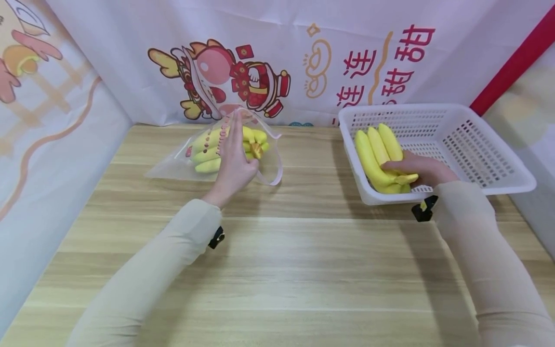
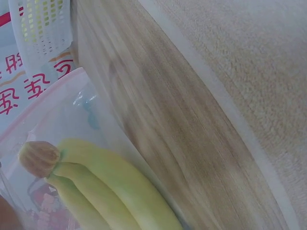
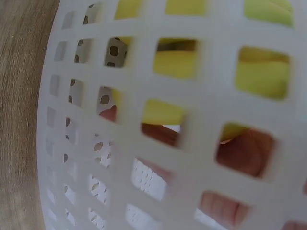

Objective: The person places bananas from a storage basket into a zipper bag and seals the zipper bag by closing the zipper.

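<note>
My left hand point(image 1: 236, 164), its fingers straight and together, lies against a clear zip bag point(image 1: 171, 166) printed with red figures. A bunch of yellow bananas point(image 1: 205, 153) is inside the bag, stem end toward its opening. In the left wrist view, the bananas point(image 2: 112, 191) show through the plastic of the bag point(image 2: 62, 110). At the right, my right hand point(image 1: 422, 168) reaches into a white plastic basket point(image 1: 503, 140) and grips another bunch of bananas point(image 1: 368, 156) near its stem. Through the basket's holes, the right wrist view shows parts of that hand point(image 3: 244, 151) beside the bananas point(image 3: 175, 62).
Both the bag and the basket stand on a wood-grain table point(image 1: 303, 270). Behind them hangs a white printed cloth point(image 1: 299, 29), close to the table's back edge. Another printed cloth point(image 1: 56, 135) borders the left side.
</note>
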